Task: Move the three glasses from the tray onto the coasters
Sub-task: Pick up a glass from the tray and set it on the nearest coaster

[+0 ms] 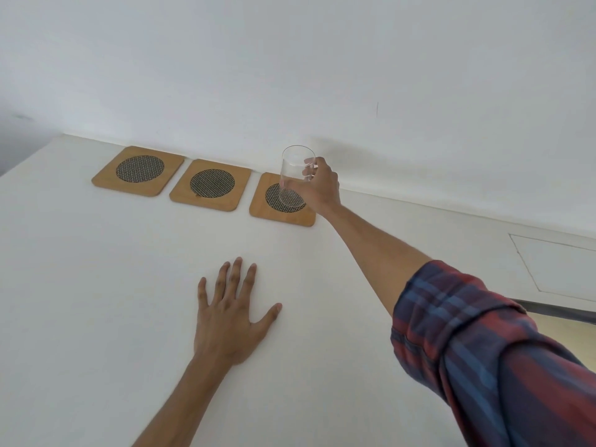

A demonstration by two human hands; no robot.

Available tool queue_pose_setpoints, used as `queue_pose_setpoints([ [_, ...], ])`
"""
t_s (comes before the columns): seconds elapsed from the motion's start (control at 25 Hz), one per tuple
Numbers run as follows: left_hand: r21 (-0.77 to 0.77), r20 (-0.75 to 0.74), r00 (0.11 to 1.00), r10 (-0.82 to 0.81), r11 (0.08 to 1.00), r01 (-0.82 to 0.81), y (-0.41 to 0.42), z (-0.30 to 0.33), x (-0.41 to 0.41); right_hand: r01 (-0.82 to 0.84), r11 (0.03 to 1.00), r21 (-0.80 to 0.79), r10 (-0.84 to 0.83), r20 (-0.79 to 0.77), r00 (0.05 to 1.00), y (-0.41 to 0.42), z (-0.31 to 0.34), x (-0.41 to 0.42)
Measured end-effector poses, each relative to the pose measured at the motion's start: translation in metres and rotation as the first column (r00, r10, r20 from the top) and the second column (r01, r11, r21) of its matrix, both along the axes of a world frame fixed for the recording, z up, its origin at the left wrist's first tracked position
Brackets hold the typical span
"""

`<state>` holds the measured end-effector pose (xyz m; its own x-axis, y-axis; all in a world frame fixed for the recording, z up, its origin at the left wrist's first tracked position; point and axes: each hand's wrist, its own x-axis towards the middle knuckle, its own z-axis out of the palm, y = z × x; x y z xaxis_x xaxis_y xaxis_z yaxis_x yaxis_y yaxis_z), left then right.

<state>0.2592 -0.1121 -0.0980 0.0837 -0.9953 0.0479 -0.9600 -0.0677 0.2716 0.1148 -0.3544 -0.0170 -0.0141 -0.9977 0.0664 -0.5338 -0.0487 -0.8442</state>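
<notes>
Three square wooden coasters with dark mesh centres lie in a row along the wall. The left coaster (138, 171) and the middle coaster (211, 184) carry nothing. On the right coaster (263, 204) a clear glass (295, 175) stands upright or hovers just above the mesh; I cannot tell if it touches. My right hand (322, 188) grips the glass from its right side. My left hand (230, 317) rests flat on the white table (96, 285), fingers spread, holding nothing. The tray and the other glasses are out of view.
A white wall (290, 75) rises directly behind the coasters. At the right, a flat white panel (558, 269) lies on the surface near the table's edge. My right sleeve is plaid and rolled up.
</notes>
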Motion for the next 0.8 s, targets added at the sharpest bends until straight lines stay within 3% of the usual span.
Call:
queue_pose_setpoints([
  [0.52, -0.03, -0.011, 1.0, 0.007, 1.0, -0.007, 0.001, -0.001, -0.001, -0.004, 1.0, 0.017, 0.004, -0.018, 1.0, -0.011, -0.003, 0.008],
  [0.8, -0.018, -0.009, 1.0, 0.004, 1.0, -0.004, -0.002, -0.005, 0.0, -0.05, 0.995, 0.088, 0.061, -0.128, 0.99, 0.004, 0.003, -0.004],
])
